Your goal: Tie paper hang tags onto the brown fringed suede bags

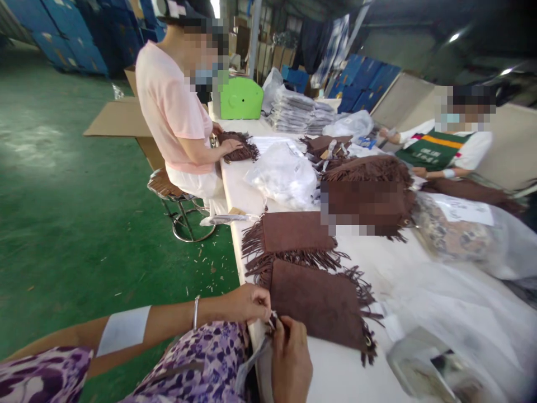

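Note:
A flat brown fringed bag (pixel 318 305) lies at the near edge of the white table. At its near left corner my left hand (pixel 248 302) is closed, its fingertips pinching a small dark piece with some pale material on it. Right beside it, my right hand (pixel 291 358) is closed on the same spot with thumb and fingers together. From between the hands hangs a strip wrapped in clear plastic (pixel 253 361), which looks like the bag's strap. The exact piece in the fingertips is partly hidden. A second brown fringed bag (pixel 298 230) lies just beyond the first.
Further along the table (pixel 356 386) are a stack of brown fringed bags (pixel 367 193), a white plastic heap (pixel 285 176) and a plastic-wrapped patterned bundle (pixel 457 229). A clear tray (pixel 436 364) stands near right. One co-worker (pixel 176 106) handles a bag; another (pixel 444 145) sits opposite.

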Available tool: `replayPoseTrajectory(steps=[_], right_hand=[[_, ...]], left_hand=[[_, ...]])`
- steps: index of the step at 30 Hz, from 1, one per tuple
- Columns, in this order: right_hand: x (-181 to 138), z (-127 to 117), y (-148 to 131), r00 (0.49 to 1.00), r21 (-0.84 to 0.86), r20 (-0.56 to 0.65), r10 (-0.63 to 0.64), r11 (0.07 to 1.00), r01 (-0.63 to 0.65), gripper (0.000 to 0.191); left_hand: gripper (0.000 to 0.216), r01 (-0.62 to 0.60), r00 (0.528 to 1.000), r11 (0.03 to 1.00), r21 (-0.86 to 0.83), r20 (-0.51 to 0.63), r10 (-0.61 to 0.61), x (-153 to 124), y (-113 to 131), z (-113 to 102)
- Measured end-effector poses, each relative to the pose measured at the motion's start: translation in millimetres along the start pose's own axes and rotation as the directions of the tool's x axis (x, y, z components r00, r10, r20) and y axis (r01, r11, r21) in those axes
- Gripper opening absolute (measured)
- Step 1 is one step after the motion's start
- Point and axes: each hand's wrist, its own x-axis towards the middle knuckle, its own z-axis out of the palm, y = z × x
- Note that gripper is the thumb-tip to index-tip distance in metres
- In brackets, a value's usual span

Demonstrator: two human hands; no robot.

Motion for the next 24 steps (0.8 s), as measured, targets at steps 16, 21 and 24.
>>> replayPoseTrajectory(steps=[16, 21, 24], right_hand=[[-27, 1, 43, 0.99, -0.267, -0.099, -0.101, 0.961, 0.072, 0.035], [-32, -2, 38, 0.999, -0.16, -0.019, 0.037, 0.986, -0.039, 0.025], [-49, 1, 30, 0.963, 0.04, 0.048, 0.263, 0.963, -0.265, 0.035]], left_hand=[[0.029, 0.258, 0.959, 0.893, -0.369, 0.213, -0.19, 13, -9, -11], [0.032, 0.206, 0.977, 0.897, -0.391, 0.125, -0.17, 9, -11, -10], [0.03, 0.215, 0.975, 0.889, -0.404, 0.146, -0.17, 2, -8, -14]])
